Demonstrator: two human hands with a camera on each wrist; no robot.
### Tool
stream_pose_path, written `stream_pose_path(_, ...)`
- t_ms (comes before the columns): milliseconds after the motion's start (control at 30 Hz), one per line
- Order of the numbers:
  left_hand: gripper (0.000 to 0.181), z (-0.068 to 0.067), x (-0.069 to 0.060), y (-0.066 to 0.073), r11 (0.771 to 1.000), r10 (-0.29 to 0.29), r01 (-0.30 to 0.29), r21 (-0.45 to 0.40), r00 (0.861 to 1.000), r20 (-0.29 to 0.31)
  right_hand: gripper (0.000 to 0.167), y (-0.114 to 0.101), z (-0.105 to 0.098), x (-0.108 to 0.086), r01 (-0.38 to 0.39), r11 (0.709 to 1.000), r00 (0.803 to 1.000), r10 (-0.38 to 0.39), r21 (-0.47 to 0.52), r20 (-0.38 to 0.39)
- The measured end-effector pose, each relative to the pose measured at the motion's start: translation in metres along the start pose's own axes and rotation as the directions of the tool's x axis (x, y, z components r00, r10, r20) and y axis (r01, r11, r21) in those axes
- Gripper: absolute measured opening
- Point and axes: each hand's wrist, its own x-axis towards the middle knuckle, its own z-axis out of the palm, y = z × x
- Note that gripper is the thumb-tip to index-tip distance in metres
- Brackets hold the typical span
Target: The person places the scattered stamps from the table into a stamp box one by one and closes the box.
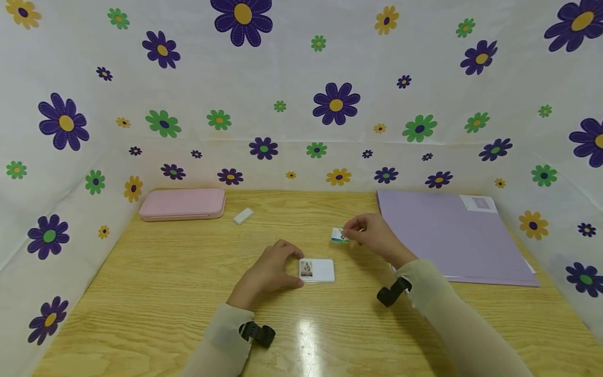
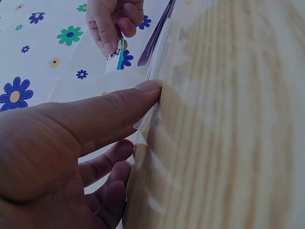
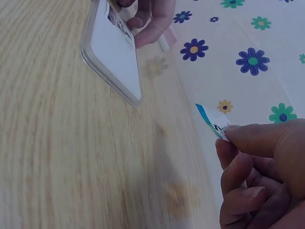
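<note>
"White and round-cornered, that layered card stack [image 1: 323, 270] lies flat on the wood-grained table [image 1: 155, 303]; what holds it?"

"The left hand [image 1: 269, 268], thumb and fingers gripping its left end, near the small rectangular picture [image 1: 306, 269] on top."

"And the right hand [image 1: 378, 236]?"

"Pinching a thin slip [image 1: 336, 235] with a blue-green edge, above the table. Farther back sit a smooth pink case [image 1: 182, 203] and a small white block [image 1: 243, 216]."

Head view from above, facing forward and down, 2 tilted close wrist views, sharing the tabletop [image 1: 155, 309]
</note>
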Motion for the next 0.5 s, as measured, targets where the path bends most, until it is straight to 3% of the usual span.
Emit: stream_pose_path(500, 0.053, -0.002, -0.002, 0.002, 1.0, 0.009, -0.009, -0.004, 1.0, 0.0, 0.006, -0.004, 0.015, -0.013, 0.06, 0.998, 0.995, -0.057, -0.028, 0.084)
